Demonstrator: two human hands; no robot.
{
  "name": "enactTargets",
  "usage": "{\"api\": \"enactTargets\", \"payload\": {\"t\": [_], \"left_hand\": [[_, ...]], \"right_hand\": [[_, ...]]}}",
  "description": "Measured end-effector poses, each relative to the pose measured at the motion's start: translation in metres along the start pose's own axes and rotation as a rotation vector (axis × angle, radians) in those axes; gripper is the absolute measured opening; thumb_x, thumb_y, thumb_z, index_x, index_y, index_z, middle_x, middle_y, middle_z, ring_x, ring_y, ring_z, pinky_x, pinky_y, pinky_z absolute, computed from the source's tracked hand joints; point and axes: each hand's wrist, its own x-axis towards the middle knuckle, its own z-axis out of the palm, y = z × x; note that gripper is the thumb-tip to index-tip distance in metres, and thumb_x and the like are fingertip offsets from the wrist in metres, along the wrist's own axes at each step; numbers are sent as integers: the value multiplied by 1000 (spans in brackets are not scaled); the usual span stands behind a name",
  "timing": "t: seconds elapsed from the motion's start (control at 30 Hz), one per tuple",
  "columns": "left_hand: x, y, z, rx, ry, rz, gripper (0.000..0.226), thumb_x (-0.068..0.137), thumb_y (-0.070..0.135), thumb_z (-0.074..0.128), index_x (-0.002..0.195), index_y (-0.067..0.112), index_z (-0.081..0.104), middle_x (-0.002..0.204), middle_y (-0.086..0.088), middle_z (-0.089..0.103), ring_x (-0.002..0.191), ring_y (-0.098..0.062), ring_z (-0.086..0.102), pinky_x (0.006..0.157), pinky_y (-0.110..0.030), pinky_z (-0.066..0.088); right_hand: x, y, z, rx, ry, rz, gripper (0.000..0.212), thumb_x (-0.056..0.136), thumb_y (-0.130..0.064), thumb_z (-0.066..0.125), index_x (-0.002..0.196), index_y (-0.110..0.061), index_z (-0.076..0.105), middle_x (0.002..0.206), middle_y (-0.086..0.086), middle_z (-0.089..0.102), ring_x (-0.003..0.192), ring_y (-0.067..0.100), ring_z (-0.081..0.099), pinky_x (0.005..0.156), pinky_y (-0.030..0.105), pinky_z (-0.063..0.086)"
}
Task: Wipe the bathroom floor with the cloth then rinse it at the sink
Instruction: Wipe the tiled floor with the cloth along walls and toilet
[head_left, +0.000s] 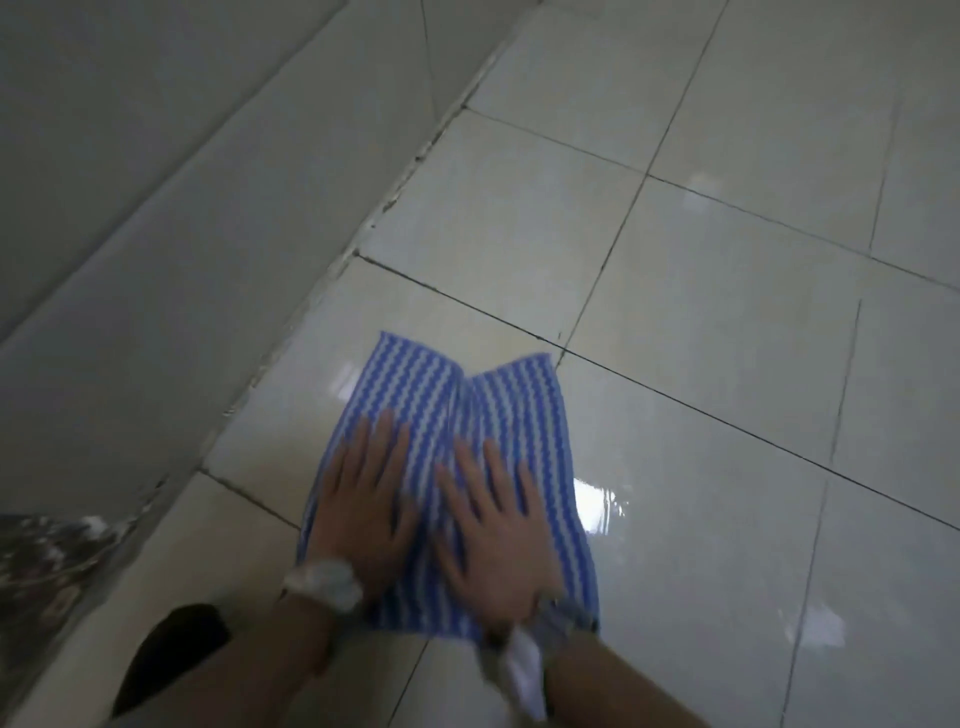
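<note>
A blue-and-white striped cloth (483, 410) lies spread flat on the pale tiled floor (727, 322), with a crease down its middle. My left hand (363, 504) presses on the cloth's left half with straight, spread fingers. Beside it, my right hand (498, 530) presses flat on the right half in the same way. Both wrists carry pale wrapped bands. The sink is out of view.
A grey tiled wall (156, 208) runs along the left, meeting the floor in a dirty grout line (395, 187). A dark patterned patch (47, 561) shows at the wall's lower left. Wet glare (602, 504) shines on the tile right of the cloth.
</note>
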Motion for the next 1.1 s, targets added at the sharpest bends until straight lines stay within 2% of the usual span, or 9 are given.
{"api": "enactTargets", "payload": {"t": [0.1, 0.2, 0.27, 0.33, 0.57, 0.67, 0.8, 1.0, 1.1], "left_hand": [[-27, -9, 2, 36, -21, 77, 68, 94, 36, 34, 155, 8, 26, 165, -10, 17, 151, -33, 16, 121, -45, 12], [25, -11, 1, 36, 15, -10, 70, 93, 39, 30, 157, 12, 22, 165, -8, 16, 152, -28, 13, 122, -41, 8], [72, -5, -6, -5, 57, -116, 68, 96, 41, 24, 158, 16, 15, 166, -5, 10, 154, -24, 5, 124, -41, 4], [116, -9, -4, -9, 69, -223, 65, 100, 42, 23, 159, 19, 8, 167, -2, 1, 154, -21, -4, 125, -41, 1], [199, 2, -13, -14, 81, -242, 63, 103, 40, 25, 159, 17, 8, 168, -2, 0, 154, -23, -7, 124, -42, 1], [183, 2, -19, -84, 58, -164, 62, 102, 35, 29, 159, 16, 13, 167, -2, 4, 154, -21, -5, 125, -40, 1], [133, -20, -21, -167, 119, -165, 65, 92, 31, 26, 152, 10, 35, 163, -9, 25, 153, -24, 14, 124, -41, 14], [-28, -47, -15, -58, 82, -284, 64, 95, 32, 29, 154, 8, 30, 163, -11, 21, 153, -22, 11, 121, -47, 20], [-59, -41, -8, -3, 25, -286, 68, 89, 33, 34, 152, 5, 34, 161, -14, 25, 151, -28, 19, 123, -40, 10]], "right_hand": [[3, -1, 9, 33, -23, -170, 61, 95, -56, 41, 150, -29, 41, 162, -1, 28, 150, 28, 23, 113, 53, 25], [66, 20, 8, 36, 3, -117, 57, 94, -56, 43, 144, -29, 50, 155, 0, 41, 144, 28, 36, 114, 49, 30], [112, 34, -6, 25, 44, 47, 57, 96, -57, 40, 147, -31, 47, 157, 0, 40, 145, 27, 33, 118, 47, 24], [159, 44, -4, 51, 25, 172, 59, 99, -59, 36, 151, -34, 36, 162, -3, 28, 150, 24, 21, 121, 45, 14], [214, 69, -15, -29, 107, 273, 56, 103, -52, 30, 153, -27, 33, 165, 1, 22, 152, 26, 14, 123, 48, 12], [194, 57, -14, -38, 121, 276, 55, 103, -46, 32, 152, -21, 37, 164, 7, 23, 151, 32, 17, 122, 51, 13], [139, 13, -4, -55, 129, 216, 56, 100, -43, 34, 150, -18, 42, 161, 8, 29, 150, 34, 20, 121, 56, 13], [61, -41, 17, -27, -73, -100, 62, 100, -52, 30, 155, -25, 27, 166, 2, 16, 152, 34, 10, 119, 62, 11], [62, -42, 20, -17, -60, -143, 59, 99, -55, 31, 154, -32, 30, 166, -1, 18, 153, 31, 12, 119, 55, 1]]}}
